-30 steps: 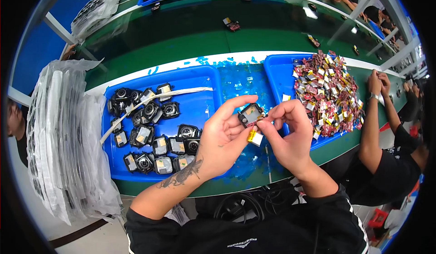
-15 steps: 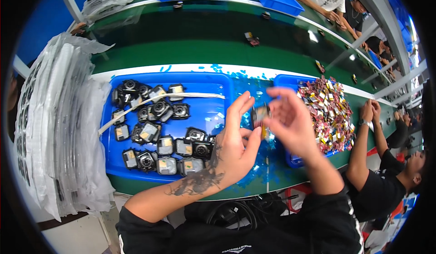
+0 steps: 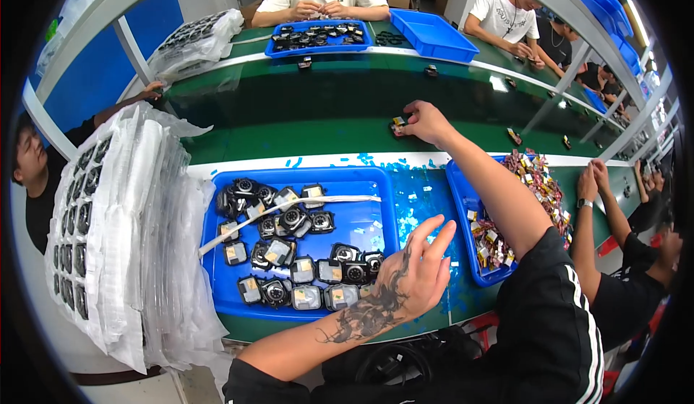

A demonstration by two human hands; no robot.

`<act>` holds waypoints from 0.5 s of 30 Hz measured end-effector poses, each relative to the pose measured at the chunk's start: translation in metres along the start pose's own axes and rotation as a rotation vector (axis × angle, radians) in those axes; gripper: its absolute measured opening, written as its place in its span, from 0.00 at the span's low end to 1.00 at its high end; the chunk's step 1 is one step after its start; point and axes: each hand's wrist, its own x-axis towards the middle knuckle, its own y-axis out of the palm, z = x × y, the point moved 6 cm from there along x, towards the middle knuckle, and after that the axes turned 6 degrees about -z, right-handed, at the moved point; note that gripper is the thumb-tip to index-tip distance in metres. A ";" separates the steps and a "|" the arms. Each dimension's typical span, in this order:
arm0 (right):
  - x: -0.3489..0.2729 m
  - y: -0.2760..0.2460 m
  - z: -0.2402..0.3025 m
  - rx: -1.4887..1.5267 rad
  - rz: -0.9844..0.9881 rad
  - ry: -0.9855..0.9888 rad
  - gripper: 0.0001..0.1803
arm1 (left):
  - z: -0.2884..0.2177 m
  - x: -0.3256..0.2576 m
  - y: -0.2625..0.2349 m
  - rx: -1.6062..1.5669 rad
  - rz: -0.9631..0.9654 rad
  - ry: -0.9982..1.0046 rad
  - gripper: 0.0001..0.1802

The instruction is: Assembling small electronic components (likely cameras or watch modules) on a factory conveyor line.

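My right hand [image 3: 425,121] is stretched out over the green conveyor belt [image 3: 303,115], its fingertips closed on a small black and yellow part [image 3: 397,125] that rests on the belt. My left hand [image 3: 418,272] hovers with fingers spread and nothing in it, at the right edge of a blue tray [image 3: 361,220]. The tray holds several small black housings [image 3: 289,223] and a white strip. A second blue tray [image 3: 463,209] to the right, under my right forearm, is full of small multicoloured parts [image 3: 538,187].
Stacked clear plastic blister trays [image 3: 123,238] stand at my left. Blue film scraps [image 3: 419,194] lie between the two trays. Other people sit across the belt with more blue trays [image 3: 434,35]; a co-worker's arms [image 3: 596,202] rest at my right.
Both hands held the small part together near my chest; now my right hand has reached forward with it to the belt and my left hand has let go and dropped toward the tray.
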 end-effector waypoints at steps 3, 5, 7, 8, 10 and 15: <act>-0.016 -0.012 0.021 -0.031 -0.089 -0.103 0.29 | 0.003 0.002 -0.004 -0.011 0.026 0.002 0.32; -0.041 -0.025 0.055 0.096 -0.253 -0.295 0.20 | 0.003 0.004 -0.002 -0.018 -0.001 0.039 0.32; -0.081 -0.014 0.098 0.038 -0.045 -0.519 0.09 | -0.003 0.003 0.000 0.016 -0.114 0.189 0.34; -0.107 0.000 0.119 0.053 0.163 -0.682 0.09 | -0.007 -0.002 0.000 0.004 -0.097 0.204 0.34; -0.161 0.032 0.142 -0.039 0.550 -0.713 0.15 | -0.010 -0.005 -0.005 0.002 -0.025 0.260 0.33; -0.207 0.057 0.129 -0.040 0.637 -0.669 0.22 | -0.032 -0.006 -0.006 -0.094 0.022 0.439 0.22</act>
